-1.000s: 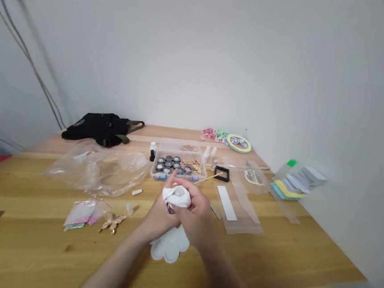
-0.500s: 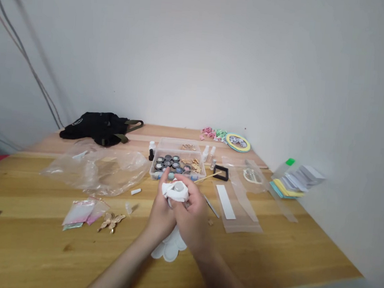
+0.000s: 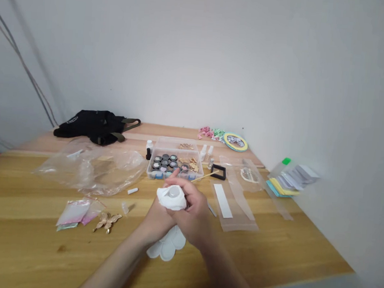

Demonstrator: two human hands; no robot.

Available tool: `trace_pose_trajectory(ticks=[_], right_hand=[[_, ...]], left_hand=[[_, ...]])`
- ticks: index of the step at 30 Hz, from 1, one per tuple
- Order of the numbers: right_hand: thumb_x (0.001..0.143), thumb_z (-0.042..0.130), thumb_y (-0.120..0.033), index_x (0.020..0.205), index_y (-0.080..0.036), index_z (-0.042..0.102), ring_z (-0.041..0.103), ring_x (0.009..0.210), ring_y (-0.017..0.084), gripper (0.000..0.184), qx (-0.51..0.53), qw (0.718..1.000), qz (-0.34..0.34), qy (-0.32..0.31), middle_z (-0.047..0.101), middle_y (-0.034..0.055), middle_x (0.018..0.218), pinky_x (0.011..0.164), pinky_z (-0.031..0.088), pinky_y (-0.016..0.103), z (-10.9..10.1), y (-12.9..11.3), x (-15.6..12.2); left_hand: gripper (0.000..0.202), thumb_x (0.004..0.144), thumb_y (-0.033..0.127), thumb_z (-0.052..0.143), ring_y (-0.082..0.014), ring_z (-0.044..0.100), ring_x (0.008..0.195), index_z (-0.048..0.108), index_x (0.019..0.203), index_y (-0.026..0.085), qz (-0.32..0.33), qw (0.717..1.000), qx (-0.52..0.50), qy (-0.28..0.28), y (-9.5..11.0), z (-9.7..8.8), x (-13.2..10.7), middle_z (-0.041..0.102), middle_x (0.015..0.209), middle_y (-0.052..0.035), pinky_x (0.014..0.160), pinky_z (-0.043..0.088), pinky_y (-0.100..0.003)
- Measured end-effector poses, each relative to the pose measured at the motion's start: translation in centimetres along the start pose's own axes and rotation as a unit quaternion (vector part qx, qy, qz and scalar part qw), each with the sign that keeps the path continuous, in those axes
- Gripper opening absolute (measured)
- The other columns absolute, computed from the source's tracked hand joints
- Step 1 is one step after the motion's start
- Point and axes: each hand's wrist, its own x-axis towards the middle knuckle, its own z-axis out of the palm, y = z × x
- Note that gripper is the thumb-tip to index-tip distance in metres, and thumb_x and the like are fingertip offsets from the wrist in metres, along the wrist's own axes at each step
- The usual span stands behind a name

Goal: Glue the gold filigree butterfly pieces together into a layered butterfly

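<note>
Above the middle of the table, both hands are closed together around a crumpled white tissue (image 3: 163, 199). A small round grey disc-like end (image 3: 174, 191) pokes out of it; the rest of that piece is hidden. My left hand (image 3: 156, 221) supports the bundle from the left and below. From the right, my right hand (image 3: 196, 214) wraps it, fingers curled over the far side. Under my wrists lies a white scalloped palette (image 3: 168, 246), partly covered. Just beyond my fingers stands a clear plastic box (image 3: 151, 172) with several small dark-rimmed jars (image 3: 165, 162) and gold pieces (image 3: 194, 164).
To the left lie a crumpled clear bag (image 3: 109, 172), a gold butterfly (image 3: 107, 221), small packets (image 3: 73, 212) and a black bag (image 3: 92, 126). On the right are a black frame (image 3: 218, 172), a white strip in plastic (image 3: 222, 200) and stacked cards (image 3: 285, 188) by the wall.
The view has shifted slightly. My hands have turned a little around the bundle, and the tissue now sits more spread over my left fingers.
</note>
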Motion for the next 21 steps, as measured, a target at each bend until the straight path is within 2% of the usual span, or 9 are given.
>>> trace_pose_trajectory(ticks=[5,9,13,17,19,21], right_hand=[[0.065,0.071,-0.014,0.109,-0.022,0.067,0.066,0.086,0.015,0.044,0.035,0.992,0.001,-0.124,0.071,0.0029,0.100,0.074,0.052,0.026,-2.0,0.0,0.7],[0.066,0.068,-0.011,0.110,-0.023,0.067,0.065,0.091,0.016,0.045,0.013,0.984,-0.015,-0.176,0.070,0.0029,0.103,0.079,0.051,0.028,-3.1,0.2,0.9],[0.064,0.060,-0.009,0.114,-0.022,0.064,0.063,0.082,0.015,0.052,-0.002,0.991,0.001,-0.131,0.069,0.0033,0.102,0.069,0.050,0.025,-2.5,-0.1,0.3],[0.065,0.056,-0.008,0.115,-0.023,0.063,0.063,0.077,0.013,0.053,-0.027,0.997,0.020,-0.065,0.070,0.0012,0.100,0.064,0.050,0.023,-1.2,-0.7,-0.4],[0.065,0.053,-0.006,0.116,-0.024,0.062,0.065,0.083,0.014,0.055,-0.038,0.998,0.014,-0.043,0.071,0.0005,0.102,0.069,0.052,0.024,-0.6,-0.9,-0.7],[0.067,0.052,-0.007,0.116,-0.024,0.062,0.067,0.091,0.016,0.054,-0.054,0.998,-0.012,-0.004,0.071,0.0012,0.105,0.077,0.053,0.026,0.1,-0.8,-0.9]], left_hand=[[0.085,0.059,0.014,0.060,-0.0287,0.050,0.129,0.043,0.142,0.023,-0.024,0.995,0.012,-0.101,0.2,-1.0,-0.6,0.058,0.137,-0.0091,0.108,0.040,-0.045],[0.084,0.058,0.012,0.060,-0.0300,0.049,0.130,0.045,0.140,0.022,-0.002,0.992,0.049,-0.120,-0.1,-1.3,-0.6,0.057,0.138,-0.0097,0.112,0.035,-0.046],[0.079,0.064,0.016,0.064,-0.0273,0.052,0.127,0.044,0.140,0.023,0.020,0.995,0.064,-0.080,-0.4,-0.9,-0.3,0.058,0.137,-0.0098,0.113,0.034,-0.042],[0.082,0.069,0.024,0.068,-0.0257,0.059,0.118,0.036,0.145,0.023,0.004,0.999,0.028,-0.028,-0.1,-0.2,-0.4,0.062,0.129,-0.0105,0.105,0.042,-0.039],[0.086,0.069,0.025,0.069,-0.0255,0.063,0.109,0.032,0.147,0.020,-0.004,1.000,0.011,0.004,0.1,0.2,-0.6,0.067,0.117,-0.0096,0.098,0.047,-0.037],[0.089,0.069,0.025,0.069,-0.0242,0.067,0.093,0.028,0.148,0.018,-0.012,0.999,-0.002,0.040,0.0,0.5,-0.6,0.071,0.097,-0.0056,0.088,0.052,-0.035]])
